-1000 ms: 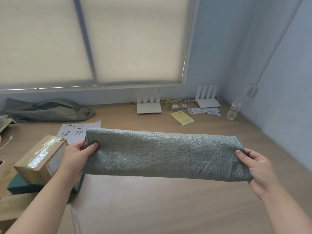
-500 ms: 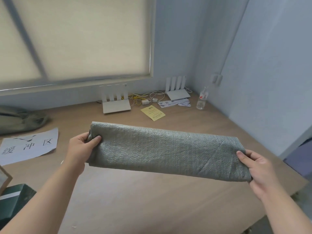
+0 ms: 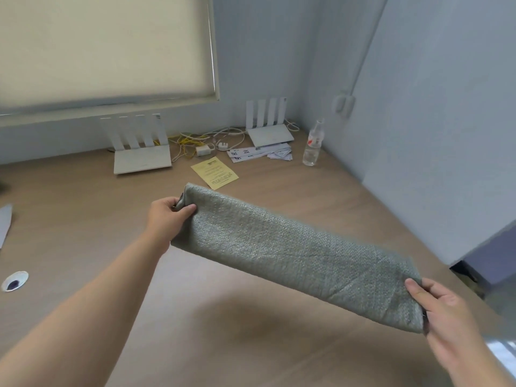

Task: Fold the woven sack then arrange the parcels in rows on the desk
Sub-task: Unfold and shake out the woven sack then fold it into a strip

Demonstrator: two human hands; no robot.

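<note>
The grey-green woven sack (image 3: 293, 255) is folded into a long narrow band and held in the air above the wooden desk (image 3: 223, 331). My left hand (image 3: 167, 216) pinches its far left end. My right hand (image 3: 444, 308) grips its near right end. The band slopes from upper left down to lower right. No parcels are in view.
Two white routers (image 3: 142, 160) (image 3: 270, 136) stand at the back by the wall with tangled cables (image 3: 201, 142). A yellow leaflet (image 3: 215, 173), loose paper slips (image 3: 259, 152) and a water bottle (image 3: 313, 145) lie nearby. A cable hole (image 3: 14, 281) is at the left. The desk's right edge (image 3: 458, 272) meets a grey partition.
The view has swung to the right, so the boxes and the printed sheet at the left have left the frame. The sack has tilted, its right end now lower and nearer me.
</note>
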